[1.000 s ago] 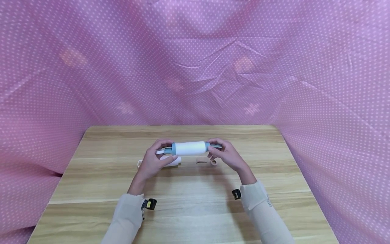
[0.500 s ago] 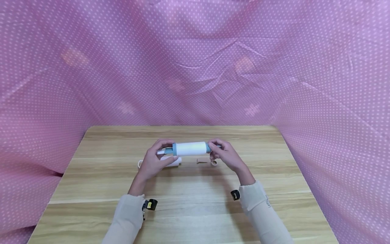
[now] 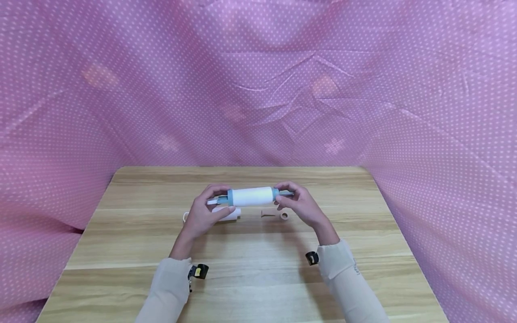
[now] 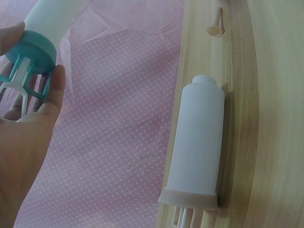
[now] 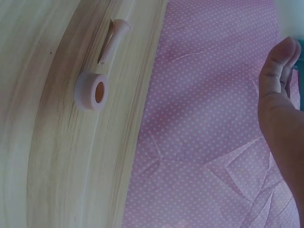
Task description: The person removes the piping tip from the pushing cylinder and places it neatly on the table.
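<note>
A white icing syringe (image 3: 253,196) with teal end pieces is held level above the table between both hands. My left hand (image 3: 202,214) grips its teal collar (image 4: 38,50), thumb and fingers on opposite sides. Behind that collar a white ring handle (image 4: 13,88) sticks out, inside the palm. At the other end my right hand (image 3: 300,205) pinches the smaller teal collar (image 3: 275,193), from which a thin teal tip (image 3: 287,193) points right. In the right wrist view, most of that end is cut off by the frame edge.
On the wooden table (image 3: 258,278) lies a second white syringe (image 4: 199,137) with a beige collar, partly behind the left hand in the head view. Right of it are a small beige nozzle (image 5: 115,40) and a beige ring (image 5: 85,90). Pink dotted cloth (image 3: 258,112) hangs around the table.
My right fingers have shifted over the small teal collar: they reached further round its tip half a second ago and now sit back on the collar. The left hand and syringe stay nearly still.
</note>
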A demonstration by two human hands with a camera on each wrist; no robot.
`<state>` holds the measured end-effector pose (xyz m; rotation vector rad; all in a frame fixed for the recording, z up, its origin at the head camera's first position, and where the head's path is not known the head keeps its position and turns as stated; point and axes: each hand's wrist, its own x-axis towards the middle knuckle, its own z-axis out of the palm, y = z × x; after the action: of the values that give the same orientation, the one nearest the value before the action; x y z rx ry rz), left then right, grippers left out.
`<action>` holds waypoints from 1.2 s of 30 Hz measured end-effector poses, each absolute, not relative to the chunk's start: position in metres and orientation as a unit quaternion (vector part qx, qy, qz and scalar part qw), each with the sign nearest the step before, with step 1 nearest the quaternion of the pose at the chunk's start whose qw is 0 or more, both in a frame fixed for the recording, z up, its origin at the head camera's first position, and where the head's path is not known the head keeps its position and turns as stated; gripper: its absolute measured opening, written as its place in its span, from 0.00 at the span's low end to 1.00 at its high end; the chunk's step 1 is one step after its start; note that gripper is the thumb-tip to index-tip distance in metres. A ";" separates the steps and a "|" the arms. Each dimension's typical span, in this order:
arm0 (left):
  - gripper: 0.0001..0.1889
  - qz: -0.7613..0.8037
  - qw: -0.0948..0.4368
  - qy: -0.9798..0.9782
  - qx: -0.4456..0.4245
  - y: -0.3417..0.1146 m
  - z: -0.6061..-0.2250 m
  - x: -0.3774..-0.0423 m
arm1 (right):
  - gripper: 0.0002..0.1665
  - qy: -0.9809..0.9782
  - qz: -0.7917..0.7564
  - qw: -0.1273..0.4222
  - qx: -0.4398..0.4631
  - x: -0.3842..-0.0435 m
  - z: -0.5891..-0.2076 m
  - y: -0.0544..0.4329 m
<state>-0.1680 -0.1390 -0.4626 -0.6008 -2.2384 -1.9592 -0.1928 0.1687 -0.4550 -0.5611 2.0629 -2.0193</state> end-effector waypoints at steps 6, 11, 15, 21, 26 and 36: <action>0.28 -0.639 0.045 -0.742 -0.198 -0.138 -0.461 -0.168 | 0.20 0.690 -0.704 0.087 -0.142 -0.194 -0.454 0.166; 0.28 -0.633 0.047 -0.748 -0.196 -0.140 -0.460 -0.168 | 0.22 0.710 -0.683 0.108 -0.132 -0.196 -0.454 0.165; 0.28 -0.634 0.050 -0.746 -0.197 -0.141 -0.460 -0.168 | 0.22 0.718 -0.671 0.126 -0.139 -0.196 -0.453 0.166; 0.28 -0.632 0.054 -0.748 -0.194 -0.141 -0.459 -0.169 | 0.21 0.710 -0.671 0.111 -0.183 -0.194 -0.451 0.169; 0.27 -0.636 0.056 -0.744 -0.199 -0.141 -0.458 -0.168 | 0.19 0.696 -0.684 0.108 -0.190 -0.194 -0.450 0.170; 0.28 -0.635 0.052 -0.745 -0.199 -0.140 -0.461 -0.169 | 0.22 0.699 -0.692 0.130 -0.126 -0.193 -0.448 0.166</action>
<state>-0.1686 -0.1398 -0.4611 -0.6064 -2.2644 -1.9303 -0.1927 0.1656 -0.4485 -0.3668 2.0305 -2.0110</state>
